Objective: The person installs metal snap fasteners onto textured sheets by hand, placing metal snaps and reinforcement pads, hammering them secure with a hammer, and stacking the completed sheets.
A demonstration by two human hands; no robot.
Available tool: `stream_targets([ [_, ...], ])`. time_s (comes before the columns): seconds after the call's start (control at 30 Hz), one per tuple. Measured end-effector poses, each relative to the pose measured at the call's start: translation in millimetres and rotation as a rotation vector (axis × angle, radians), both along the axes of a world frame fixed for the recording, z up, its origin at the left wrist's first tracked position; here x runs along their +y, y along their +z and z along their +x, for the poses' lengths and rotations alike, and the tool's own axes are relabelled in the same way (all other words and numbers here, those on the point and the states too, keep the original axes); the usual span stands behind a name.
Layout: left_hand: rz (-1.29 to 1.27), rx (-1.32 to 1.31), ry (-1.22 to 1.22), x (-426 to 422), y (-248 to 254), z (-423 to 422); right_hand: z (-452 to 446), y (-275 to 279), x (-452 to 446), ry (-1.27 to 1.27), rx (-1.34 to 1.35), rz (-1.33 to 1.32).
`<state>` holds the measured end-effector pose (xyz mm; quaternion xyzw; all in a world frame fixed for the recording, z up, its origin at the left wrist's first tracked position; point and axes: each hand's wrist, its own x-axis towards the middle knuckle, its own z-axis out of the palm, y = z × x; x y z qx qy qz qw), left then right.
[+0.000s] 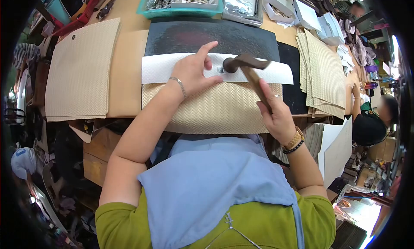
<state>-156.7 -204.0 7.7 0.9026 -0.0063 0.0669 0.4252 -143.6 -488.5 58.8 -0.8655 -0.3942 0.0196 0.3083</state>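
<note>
My right hand (278,115) is wrapped round the wooden handle of a claw hammer (254,78). The hammer's dark head is over a white backing strip (267,72), close beside a small metal piece (221,70) on that strip. Resting on the strip's left part is my left hand (194,72), its fingers apart and nothing held in it. The thumb and forefinger spread on either side of the space near the metal piece. A woven, straw-coloured panel (220,106) joins the strip's lower edge and drapes over the table's front edge. Under the strip lies a dark board (241,37).
Woven sheets (82,72) are stacked at the left and more sheets (323,72) at the right. Along the back stand a teal tray (181,12) of small parts and a box of metal pieces (241,7). A co-worker (373,119) sits at far right.
</note>
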Motion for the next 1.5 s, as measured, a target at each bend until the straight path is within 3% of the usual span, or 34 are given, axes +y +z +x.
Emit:
stream_targets([
  [0.13, -0.017, 0.074, -0.04, 3, 6, -1, 0, 16, 1, -0.019, -0.02, -0.088],
  [0.27, 0.428, -0.152, -0.093, 21, 38, -20, 28, 10, -32, -0.198, -0.088, 0.02],
  [0.37, 0.688, -0.26, -0.092, 64, 43, -32, 73, -2, -68, -0.358, -0.378, -0.022],
  [0.47, 0.368, -0.026, -0.099, 112, 31, -27, 110, -22, -101, -0.577, -0.407, -0.187],
  [0.57, -0.124, 0.27, 0.211, 149, 12, -11, 120, -32, -99, -0.472, -0.533, -0.002],
  [0.67, -0.51, 0.441, 0.354, 163, 14, -9, 99, -24, -66, -0.425, -0.38, 0.146],
  [0.77, -0.509, 0.488, 0.376, 149, -2, -23, 84, -26, -53, -0.391, -0.271, 0.205],
  [0.83, -0.623, 0.416, 0.266, 121, 4, -44, 70, -24, -40, -0.347, -0.219, 0.221],
  [0.97, -0.437, 0.224, 0.203, 95, -6, -78, 45, -31, -10, -0.217, -0.134, 0.164],
  [1.07, -0.712, 0.085, 0.3, 90, 46, -90, 37, -34, 9, -0.124, -0.128, 0.129],
  [1.13, -0.352, 0.246, 0.418, 135, 86, -100, 37, -41, 13, -0.103, -0.101, 0.093],
  [1.17, -0.236, 0.069, 0.347, 175, 90, -106, 37, -44, 12, -0.097, -0.089, 0.073],
  [1.2, -0.056, -0.115, 0.515, 195, 109, -114, 36, -45, 13, -0.096, -0.169, 0.028],
  [1.23, 0.126, -0.061, 0.659, 259, 113, -123, 35, -44, 14, -0.094, -0.177, 0.033],
  [1.27, -0.154, -0.092, 0.541, 275, 150, -127, 35, -44, 15, -0.095, -0.184, 0.038],
  [1.3, 0.1, -0.177, 0.599, 347, 148, -142, 34, -44, 15, -0.099, -0.19, 0.044],
  [1.37, 0.696, -0.094, 0.944, 432, 155, -170, 34, -42, 15, -0.101, -0.197, 0.041],
  [1.47, 1.222, 0.435, 1.327, 362, 138, -161, 33, -42, 17, -0.126, -0.172, 0.048],
  [1.5, 1.129, 0.571, 1.29, 390, 93, -169, 33, -43, 17, -0.143, -0.156, 0.051],
])
